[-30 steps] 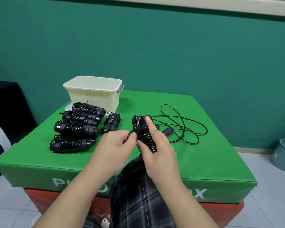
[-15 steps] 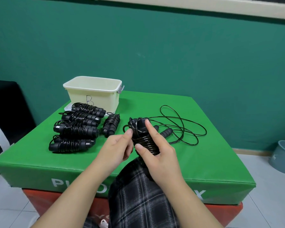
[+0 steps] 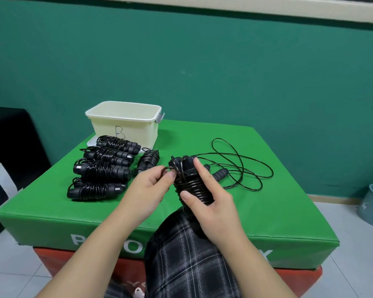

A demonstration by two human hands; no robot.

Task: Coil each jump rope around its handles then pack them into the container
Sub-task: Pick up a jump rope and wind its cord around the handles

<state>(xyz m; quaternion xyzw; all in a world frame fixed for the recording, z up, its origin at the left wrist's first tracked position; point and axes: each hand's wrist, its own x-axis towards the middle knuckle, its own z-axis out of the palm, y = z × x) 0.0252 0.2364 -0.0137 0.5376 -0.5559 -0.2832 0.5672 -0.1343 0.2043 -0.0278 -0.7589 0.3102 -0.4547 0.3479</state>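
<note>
Container (image 3: 125,127) behind five coiled ropes (image 3: 99,168) on the mat's (image 3: 278,211) left; loose rope (image 3: 241,166) right

A green padded block (image 3: 256,214) with white lettering on its front sits on top of a red one (image 3: 297,280), which stands on the pale tiled floor (image 3: 13,259). On the green top, at the far left corner, stands a cream plastic tub (image 3: 125,127) marked with a letter B. In front of it lie five coiled jump ropes (image 3: 101,168), four stacked in a row and one just beside them to the right. Further right, a loose jump rope (image 3: 239,166) sprawls in open loops.
</note>
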